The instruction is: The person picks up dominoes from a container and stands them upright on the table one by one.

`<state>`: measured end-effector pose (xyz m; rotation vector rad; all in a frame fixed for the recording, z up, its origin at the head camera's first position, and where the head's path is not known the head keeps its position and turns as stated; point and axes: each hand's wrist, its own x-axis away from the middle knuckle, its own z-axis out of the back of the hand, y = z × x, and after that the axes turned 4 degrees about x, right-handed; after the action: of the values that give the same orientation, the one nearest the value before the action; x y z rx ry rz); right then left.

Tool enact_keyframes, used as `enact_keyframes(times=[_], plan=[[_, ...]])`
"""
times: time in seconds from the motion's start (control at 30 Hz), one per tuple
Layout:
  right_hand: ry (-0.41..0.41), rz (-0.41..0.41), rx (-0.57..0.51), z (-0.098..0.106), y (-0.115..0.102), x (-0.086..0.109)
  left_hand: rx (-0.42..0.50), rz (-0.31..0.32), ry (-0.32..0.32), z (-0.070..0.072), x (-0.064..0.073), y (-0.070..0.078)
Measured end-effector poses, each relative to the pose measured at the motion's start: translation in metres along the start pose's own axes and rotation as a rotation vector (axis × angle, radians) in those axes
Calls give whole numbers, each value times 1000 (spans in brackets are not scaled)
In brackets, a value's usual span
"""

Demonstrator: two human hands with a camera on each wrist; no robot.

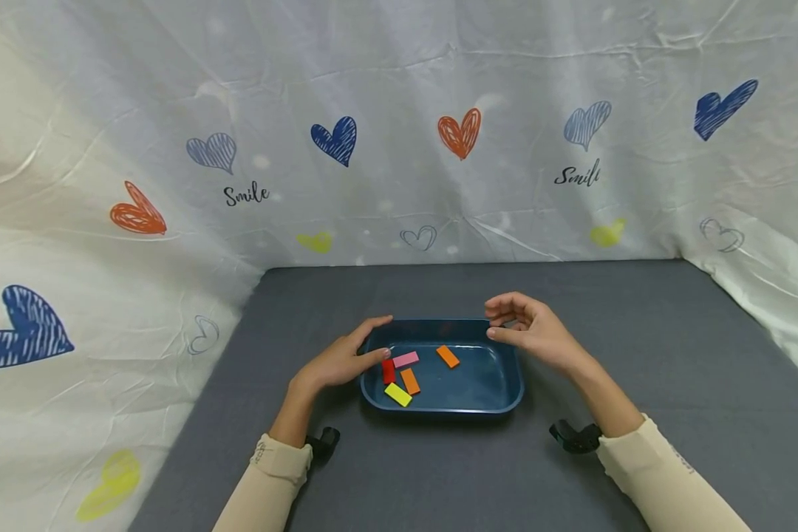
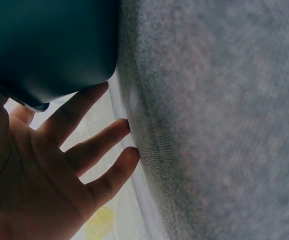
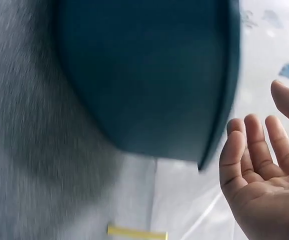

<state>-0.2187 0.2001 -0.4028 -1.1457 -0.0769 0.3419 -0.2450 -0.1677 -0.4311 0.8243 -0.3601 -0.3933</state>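
Observation:
A dark blue rectangular tray (image 1: 482,380) sits on the grey table. Small flat blocks lie in its left part: a red block (image 1: 389,371), a pink block (image 1: 406,359), a yellow block (image 1: 398,394) and an orange block (image 1: 410,381). Another orange block (image 1: 448,356) lies nearer the middle. My left hand (image 1: 342,358) holds the tray's left end, thumb over the rim and fingers spread along the outer wall; the left wrist view shows two fingertips at the table. My right hand (image 1: 532,329) hovers at the far right corner, fingers loosely bent, nothing visible in it.
The grey table (image 1: 638,332) extends around the tray. A white curtain (image 1: 386,59) printed with hearts rises behind it and along the sides. A yellow strip (image 3: 137,232) shows at the bottom of the right wrist view, past the tray's end.

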Motion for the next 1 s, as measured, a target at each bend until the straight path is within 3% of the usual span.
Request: enact_keyframes(times=[0.37,0.77,1.0], plan=[[-116,91,148,-38,-3,-16,4,-2,-7,1,2,0],[-165,52,283,-53,0,-23,5,2,-5,1,0,-1],[-191,80,319,-61,6,-26,2,-8,-4,1,0,0]])
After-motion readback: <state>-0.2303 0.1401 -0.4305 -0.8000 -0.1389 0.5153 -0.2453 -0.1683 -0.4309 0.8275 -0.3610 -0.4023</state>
